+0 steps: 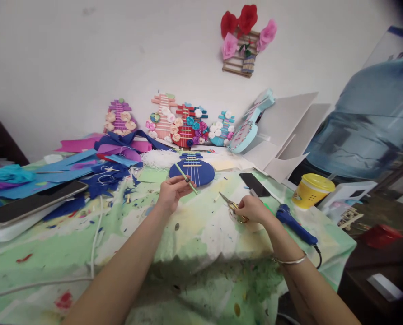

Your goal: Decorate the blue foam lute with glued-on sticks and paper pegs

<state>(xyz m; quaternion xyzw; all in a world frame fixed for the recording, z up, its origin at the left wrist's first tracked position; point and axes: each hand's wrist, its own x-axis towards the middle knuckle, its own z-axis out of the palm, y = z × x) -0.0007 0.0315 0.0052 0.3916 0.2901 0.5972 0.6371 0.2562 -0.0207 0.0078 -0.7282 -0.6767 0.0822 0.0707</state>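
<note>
Between the fingertips of my left hand (176,190) is a thin light-green stick (182,172), held slantwise over the table. Just behind it lies a dark blue round craft instrument (204,171) with white strings and small crossbars; my fingers hide part of its front edge. My right hand (252,208) is closed on a pair of gold-handled scissors (233,205), whose blades point up and left toward the instrument. A small pale offcut (216,197) rests near the blade tips.
A blue glue gun (296,225) and a black phone (255,184) lie right, near a yellow-lidded cup (313,189). Coloured felt (76,169), white string (159,159) and another phone (39,198) cover the left. Decorated instruments (162,113) lean on the wall. A white cable (98,234) crosses the cloth.
</note>
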